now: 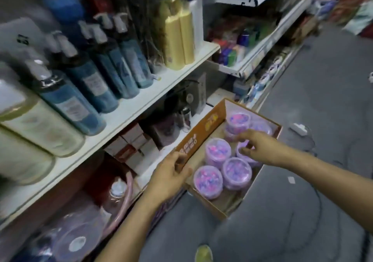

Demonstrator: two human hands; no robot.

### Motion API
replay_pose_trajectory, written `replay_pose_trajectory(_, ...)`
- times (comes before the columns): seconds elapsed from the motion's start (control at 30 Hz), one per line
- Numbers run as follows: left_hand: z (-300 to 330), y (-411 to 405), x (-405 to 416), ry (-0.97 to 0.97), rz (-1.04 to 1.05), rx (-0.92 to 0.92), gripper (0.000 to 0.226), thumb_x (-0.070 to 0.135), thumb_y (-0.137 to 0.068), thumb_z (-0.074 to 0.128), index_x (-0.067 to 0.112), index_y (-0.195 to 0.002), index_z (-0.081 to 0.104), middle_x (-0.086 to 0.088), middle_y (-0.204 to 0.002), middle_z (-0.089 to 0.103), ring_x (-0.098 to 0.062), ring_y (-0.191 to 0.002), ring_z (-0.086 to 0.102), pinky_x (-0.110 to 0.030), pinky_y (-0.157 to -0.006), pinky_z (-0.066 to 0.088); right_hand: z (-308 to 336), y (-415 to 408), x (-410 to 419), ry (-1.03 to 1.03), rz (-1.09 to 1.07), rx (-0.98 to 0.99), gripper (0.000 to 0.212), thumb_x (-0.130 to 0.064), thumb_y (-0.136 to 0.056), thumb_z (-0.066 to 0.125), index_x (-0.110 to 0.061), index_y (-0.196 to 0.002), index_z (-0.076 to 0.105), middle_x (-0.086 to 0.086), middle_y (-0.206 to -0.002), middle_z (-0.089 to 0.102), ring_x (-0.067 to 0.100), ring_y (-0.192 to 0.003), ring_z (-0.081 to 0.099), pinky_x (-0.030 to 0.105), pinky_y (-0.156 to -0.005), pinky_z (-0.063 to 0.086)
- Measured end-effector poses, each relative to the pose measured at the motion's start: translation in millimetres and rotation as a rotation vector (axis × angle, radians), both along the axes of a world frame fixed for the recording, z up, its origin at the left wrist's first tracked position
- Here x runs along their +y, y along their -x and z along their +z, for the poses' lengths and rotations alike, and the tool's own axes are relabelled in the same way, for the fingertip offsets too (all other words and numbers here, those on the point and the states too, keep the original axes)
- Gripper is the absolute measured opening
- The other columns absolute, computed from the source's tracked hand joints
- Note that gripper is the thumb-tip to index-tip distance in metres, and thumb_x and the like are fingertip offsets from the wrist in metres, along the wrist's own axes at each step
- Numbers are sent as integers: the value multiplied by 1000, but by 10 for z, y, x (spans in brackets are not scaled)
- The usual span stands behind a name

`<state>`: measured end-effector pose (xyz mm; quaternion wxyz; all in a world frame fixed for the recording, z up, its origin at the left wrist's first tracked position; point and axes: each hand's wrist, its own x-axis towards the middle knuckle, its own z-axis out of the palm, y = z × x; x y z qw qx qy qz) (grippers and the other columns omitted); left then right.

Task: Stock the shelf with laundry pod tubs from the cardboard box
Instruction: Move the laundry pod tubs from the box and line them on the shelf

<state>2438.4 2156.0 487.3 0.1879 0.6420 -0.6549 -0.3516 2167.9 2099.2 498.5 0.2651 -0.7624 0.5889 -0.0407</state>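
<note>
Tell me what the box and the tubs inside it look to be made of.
Box: brown corrugated cardboard by the look, matte, with printed side and raw edges.
Tubs: seemingly clear, slightly glossy plastic; pink and purple pods show through lid and wall.

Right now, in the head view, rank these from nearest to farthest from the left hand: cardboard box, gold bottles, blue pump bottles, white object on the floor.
1. cardboard box: gripped at its near wall by the left hand.
2. blue pump bottles: upper shelf, left.
3. gold bottles and white object on the floor: too close to call.
</note>
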Motion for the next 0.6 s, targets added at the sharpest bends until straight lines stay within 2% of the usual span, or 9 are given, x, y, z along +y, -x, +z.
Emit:
replay_pose_trajectory(0.17, -866, 189, -328, -224, -74, -59, 42, 29, -85, 67, 18, -124, 56, -1, -121, 58, -11, -96, 57, -25, -86, 46, -890, 298, 57, -269, -116, 88, 52, -22, -84, 67, -17, -133, 51, 9, -131, 53, 24, -111, 57, 25, -93, 40)
replay_pose_trajectory(0.3, -1380, 328, -647, -358, -22, -44, 50, 31, -85, 68, 19, -130, 51, -5, -129, 53, -19, -106, 57, -37, -94, 49, -1478, 241, -37, -321, -151, 150, 72, -34, -78, 71, -22, -142, 38, 9, -141, 40, 30, -126, 43, 35, -103, 39)
replay_pose_trajectory(0.43, -1802, 367, -921, -377, -243, -358, 66, 39, -89, 61, 19, -145, 31, -4, -146, 37, -24, -129, 43, -39, -103, 41, -1939, 63, -113, -244, -105, 285, 90, -49, -72, 71, -26, -145, 23, 8, -149, 25, 34, -132, 32, 43, -102, 39)
replay_pose_trajectory(0.5, -1949, 366, -1007, -395, -288, -446, 65, 42, -91, 57, 16, -144, 31, -6, -146, 39, -25, -128, 45, -40, -100, 42, -2118, -7, -91, -244, -73, 365, 100, -54, -70, 70, -26, -148, 13, 8, -155, 13, 36, -138, 21, 46, -106, 34)
replay_pose_trajectory(0.6, -2075, 403, -1070, -476, -298, -450, 42, 42, -94, 53, 14, -125, 50, -8, -121, 58, -21, -99, 62, -34, -78, 55, -2298, -31, -38, -249, -35, 467, 112, -54, -73, 68, -24, -150, -6, 8, -158, -5, 39, -144, 0, 49, -111, 24)
